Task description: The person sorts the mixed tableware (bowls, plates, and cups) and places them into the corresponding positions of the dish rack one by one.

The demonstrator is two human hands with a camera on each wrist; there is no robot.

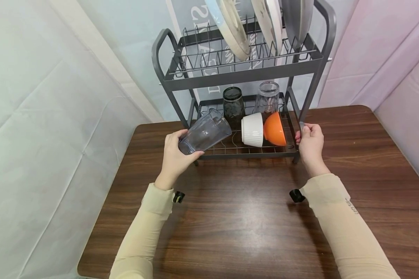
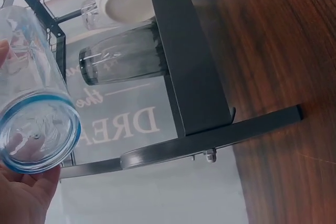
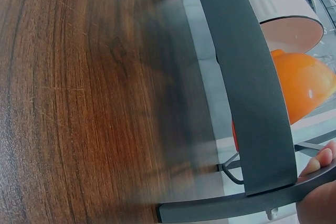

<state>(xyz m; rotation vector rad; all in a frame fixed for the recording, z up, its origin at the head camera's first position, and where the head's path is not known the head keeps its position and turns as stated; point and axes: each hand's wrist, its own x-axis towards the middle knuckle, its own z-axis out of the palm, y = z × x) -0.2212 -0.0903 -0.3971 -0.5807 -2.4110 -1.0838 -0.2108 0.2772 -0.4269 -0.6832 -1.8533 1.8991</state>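
My left hand (image 1: 176, 153) grips a clear bluish drinking glass (image 1: 206, 131), tilted with its mouth up to the right, at the left front of the rack's lower shelf. In the left wrist view the round base of the glass (image 2: 39, 135) faces the camera, fingers behind it. With curled fingers my right hand (image 1: 311, 145) holds the right front post of the dark metal dish rack (image 1: 244, 75). On the lower shelf lie a white ribbed bowl (image 1: 252, 130) and an orange bowl (image 1: 275, 130), both on their sides. Behind them stand a dark glass (image 1: 233, 104) and a clear glass (image 1: 267, 97).
Several plates (image 1: 230, 31) stand on edge in the upper tier, above the hands. The rack stands at the back of a brown wooden table (image 1: 237, 217). Pale sheeting (image 1: 56, 135) hangs along the left side, and a printed backdrop lies behind the rack.
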